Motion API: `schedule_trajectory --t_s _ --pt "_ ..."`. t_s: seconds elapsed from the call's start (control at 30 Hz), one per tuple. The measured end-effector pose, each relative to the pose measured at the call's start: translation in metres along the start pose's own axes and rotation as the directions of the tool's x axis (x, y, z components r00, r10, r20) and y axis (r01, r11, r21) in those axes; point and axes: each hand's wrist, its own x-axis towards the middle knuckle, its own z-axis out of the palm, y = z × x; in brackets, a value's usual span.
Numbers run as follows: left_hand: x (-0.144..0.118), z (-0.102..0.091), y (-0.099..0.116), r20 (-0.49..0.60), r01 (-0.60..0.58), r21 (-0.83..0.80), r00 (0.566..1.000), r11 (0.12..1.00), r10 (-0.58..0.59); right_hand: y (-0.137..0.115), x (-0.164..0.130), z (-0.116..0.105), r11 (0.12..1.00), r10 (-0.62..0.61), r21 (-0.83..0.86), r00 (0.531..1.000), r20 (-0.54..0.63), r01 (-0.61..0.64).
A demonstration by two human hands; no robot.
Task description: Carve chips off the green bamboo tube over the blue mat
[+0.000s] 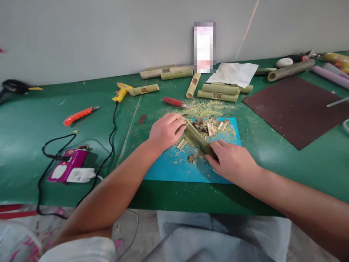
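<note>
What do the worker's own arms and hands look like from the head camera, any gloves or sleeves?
Both are bare: no gloves on the left hand or right hand, and no sleeves, watch or rings visible on either forearm as far as the frame shows.

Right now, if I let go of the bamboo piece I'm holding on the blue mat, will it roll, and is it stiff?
The bamboo piece looks rigid: it spans straight between the left hand and right hand. Being round, it would probably roll, though shavings and chips on the blue mat may slow it. It seems a hollow tube, so likely light.
</note>
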Motion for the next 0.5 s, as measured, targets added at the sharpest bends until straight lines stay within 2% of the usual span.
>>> schedule_trajectory --t_s 0.3,0.5 --pt "-0.0003 0.0046 -0.0013 -0.021 -0.023 -0.009 1.0 1.0 0.023 -0.0001 -0.0001 -0.0001 1.0 0.003 0.002 1.0 -0.001 -0.003" --pt "-0.0002 0.0047 0.0003 -0.02 0.055 -0.052 0.998 0.997 -0.056 -0.0006 -0.0001 -0.0004 1.0 0.007 0.005 1.0 -0.011 -0.007"
